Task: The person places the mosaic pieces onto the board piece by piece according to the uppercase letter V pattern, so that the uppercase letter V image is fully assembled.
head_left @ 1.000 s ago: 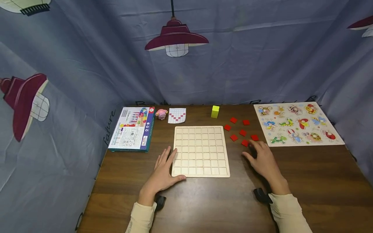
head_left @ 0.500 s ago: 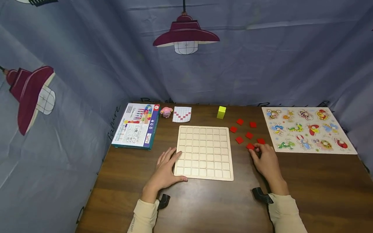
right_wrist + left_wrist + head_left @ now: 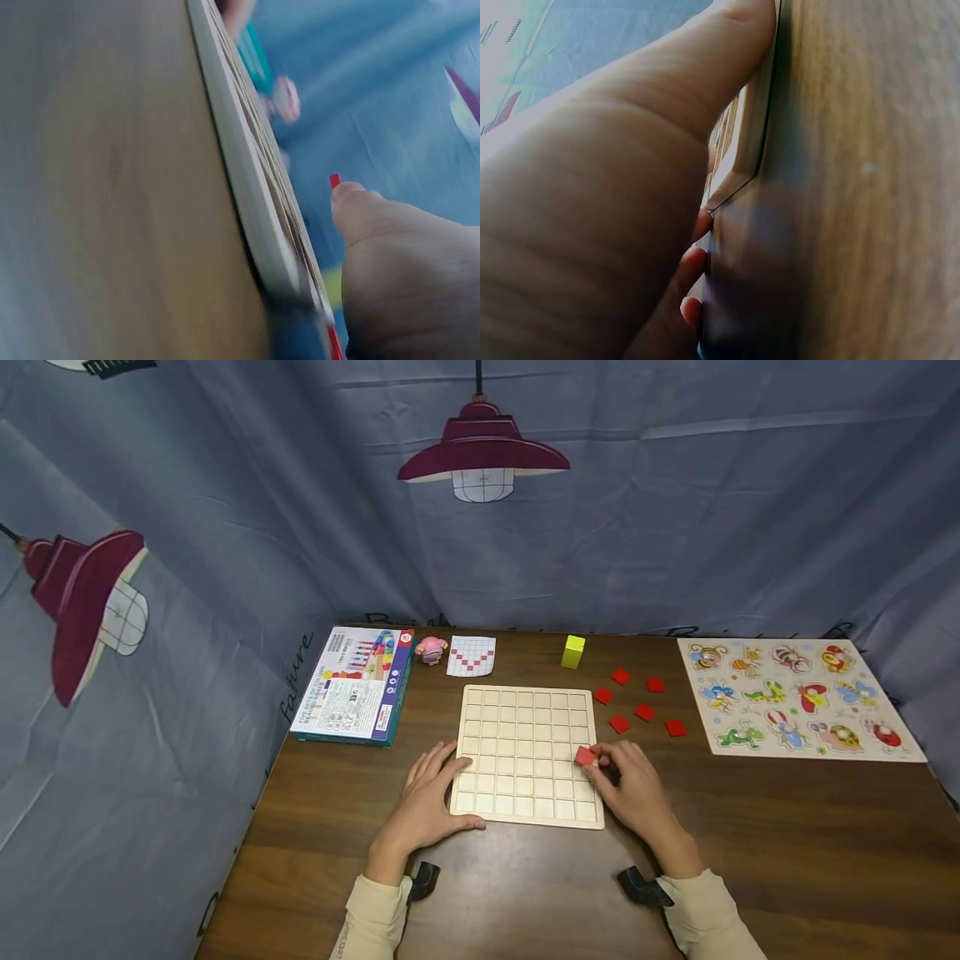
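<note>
A pale wooden grid board (image 3: 517, 727) lies flat at the table's middle. My right hand (image 3: 626, 781) pinches a red square tile (image 3: 585, 757) over the board's right side, near its lower rows. In the right wrist view the thumb (image 3: 375, 225) presses the tile's red edge (image 3: 334, 181) above the board's rim (image 3: 247, 202). My left hand (image 3: 427, 793) rests flat on the table with its fingers against the board's left edge and the thumb (image 3: 705, 67) along the board's front corner (image 3: 739, 169). Several loose red tiles (image 3: 643, 712) lie right of the board.
A boxed game (image 3: 352, 685) sits at the back left, with a pink toy (image 3: 431, 650) and a red-checked pattern card (image 3: 471, 656) beside it. A yellow block (image 3: 573, 652) stands behind the board. An animal peg puzzle (image 3: 795, 695) lies at the right. Blue curtains surround the table.
My right hand picked a red tile from the loose group and carried it left over the board's right side. The left hand has stayed against the board.
</note>
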{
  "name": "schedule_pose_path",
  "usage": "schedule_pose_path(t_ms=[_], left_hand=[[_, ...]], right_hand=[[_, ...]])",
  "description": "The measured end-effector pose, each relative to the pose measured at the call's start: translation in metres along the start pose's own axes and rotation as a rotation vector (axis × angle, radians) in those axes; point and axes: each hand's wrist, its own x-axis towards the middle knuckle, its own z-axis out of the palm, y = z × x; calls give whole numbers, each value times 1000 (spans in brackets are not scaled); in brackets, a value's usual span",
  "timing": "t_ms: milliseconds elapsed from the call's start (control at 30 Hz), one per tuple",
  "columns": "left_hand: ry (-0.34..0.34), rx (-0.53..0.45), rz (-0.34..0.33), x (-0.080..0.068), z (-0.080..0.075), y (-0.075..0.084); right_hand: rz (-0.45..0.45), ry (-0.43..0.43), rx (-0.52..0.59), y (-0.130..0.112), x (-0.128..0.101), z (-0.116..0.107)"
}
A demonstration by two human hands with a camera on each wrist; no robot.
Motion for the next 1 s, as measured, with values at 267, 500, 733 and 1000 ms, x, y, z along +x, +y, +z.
schedule_pose_path(t_ms=[267, 500, 733, 1000], left_hand=[[8, -8, -3, 2, 1, 1], [12, -22, 4, 4, 2, 1], [26, -35, 12, 4, 2, 1], [24, -45, 15, 1, 2, 0]], right_hand=[[-170, -119, 75, -49, 1, 29], [-119, -188, -6, -63, 2, 35], [-91, -222, 3, -65, 3, 34], [-42, -209, 20, -66, -1, 36]])
